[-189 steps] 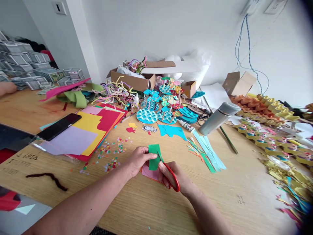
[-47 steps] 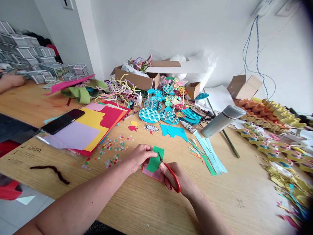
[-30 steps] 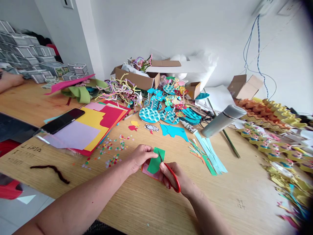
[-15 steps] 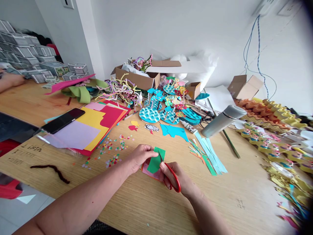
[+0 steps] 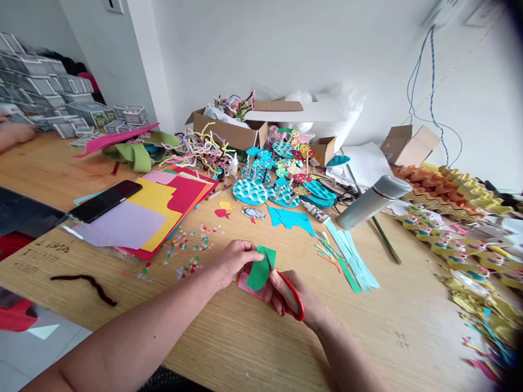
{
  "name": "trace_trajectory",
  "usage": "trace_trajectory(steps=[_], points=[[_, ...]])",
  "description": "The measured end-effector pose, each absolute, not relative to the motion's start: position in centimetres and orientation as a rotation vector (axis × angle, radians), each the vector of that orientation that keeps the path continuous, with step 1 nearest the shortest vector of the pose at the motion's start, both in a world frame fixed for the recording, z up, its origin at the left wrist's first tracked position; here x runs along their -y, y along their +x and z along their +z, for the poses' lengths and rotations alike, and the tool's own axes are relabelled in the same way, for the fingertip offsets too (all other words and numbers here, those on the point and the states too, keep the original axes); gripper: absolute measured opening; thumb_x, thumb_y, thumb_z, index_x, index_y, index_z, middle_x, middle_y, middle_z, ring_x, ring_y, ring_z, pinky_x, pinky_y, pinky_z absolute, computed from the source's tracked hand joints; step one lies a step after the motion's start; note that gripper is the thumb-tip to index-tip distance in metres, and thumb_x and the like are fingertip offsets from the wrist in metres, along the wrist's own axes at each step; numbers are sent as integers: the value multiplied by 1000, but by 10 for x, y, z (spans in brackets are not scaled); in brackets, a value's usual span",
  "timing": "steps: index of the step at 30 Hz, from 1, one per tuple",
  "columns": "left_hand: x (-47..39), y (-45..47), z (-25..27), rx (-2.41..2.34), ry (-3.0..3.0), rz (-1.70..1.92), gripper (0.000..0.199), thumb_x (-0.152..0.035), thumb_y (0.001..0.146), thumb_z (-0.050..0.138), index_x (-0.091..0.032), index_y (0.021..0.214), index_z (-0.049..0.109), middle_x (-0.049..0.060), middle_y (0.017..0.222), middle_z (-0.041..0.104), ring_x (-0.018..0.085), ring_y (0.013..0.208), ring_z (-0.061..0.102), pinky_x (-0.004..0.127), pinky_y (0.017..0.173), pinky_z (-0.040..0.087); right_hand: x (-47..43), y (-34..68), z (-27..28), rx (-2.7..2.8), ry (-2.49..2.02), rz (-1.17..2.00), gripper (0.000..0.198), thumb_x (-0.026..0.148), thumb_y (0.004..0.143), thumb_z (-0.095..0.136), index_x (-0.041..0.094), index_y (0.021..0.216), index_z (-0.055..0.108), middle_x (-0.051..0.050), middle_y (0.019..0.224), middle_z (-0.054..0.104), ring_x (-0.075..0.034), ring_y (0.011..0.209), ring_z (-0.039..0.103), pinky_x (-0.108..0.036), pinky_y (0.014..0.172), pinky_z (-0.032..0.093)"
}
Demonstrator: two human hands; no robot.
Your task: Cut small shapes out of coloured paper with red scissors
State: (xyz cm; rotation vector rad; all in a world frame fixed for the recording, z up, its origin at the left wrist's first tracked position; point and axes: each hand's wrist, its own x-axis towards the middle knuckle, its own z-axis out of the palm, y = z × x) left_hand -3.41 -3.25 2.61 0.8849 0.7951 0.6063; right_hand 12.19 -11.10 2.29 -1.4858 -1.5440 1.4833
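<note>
My left hand (image 5: 237, 261) pinches the upper left edge of a green sheet of paper (image 5: 258, 275) above the table. Red-handled scissors (image 5: 295, 299) are in my right hand (image 5: 304, 296), their blades lying over the green paper from its right side. Under the green paper, pink and orange pieces of paper (image 5: 247, 284) show in part. Past my hands lie small yellow and red fish cut-outs (image 5: 224, 209), a grey-and-white printed cut-out (image 5: 253, 213) and a blue paper offcut (image 5: 292, 219).
Coloured sheets (image 5: 134, 223) with a phone (image 5: 108, 200) lie at left, beside scattered paper dots (image 5: 190, 267). Paper strips (image 5: 353, 261) and a grey flask (image 5: 373, 201) are at right. Blue wavy-paper models (image 5: 249, 190) stand behind. Another person's hand (image 5: 16, 133) is far left.
The scissors' handles have spread slightly and shifted a little right in my right hand. My left hand and the green paper are nearly unmoved.
</note>
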Motion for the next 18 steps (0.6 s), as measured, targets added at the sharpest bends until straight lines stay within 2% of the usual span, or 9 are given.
trace_trajectory(steps=[11,18], points=[[33,-34,23,-791,885,589,24,-30,53,74,-14,61,59,-1,58,59,10,51,51,23,53,40,111,119,27,1528,-1520,1466,70,76,81,33,17,52,55,1,38,46,-10,37,39,-24,42,32],[34,-34,25,-814,898,635,27,-34,54,76,-15,62,59,-2,58,58,9,50,50,21,49,37,110,119,27,1521,-1525,1473,71,78,79,32,17,50,54,2,37,44,-9,36,39,-23,42,32]])
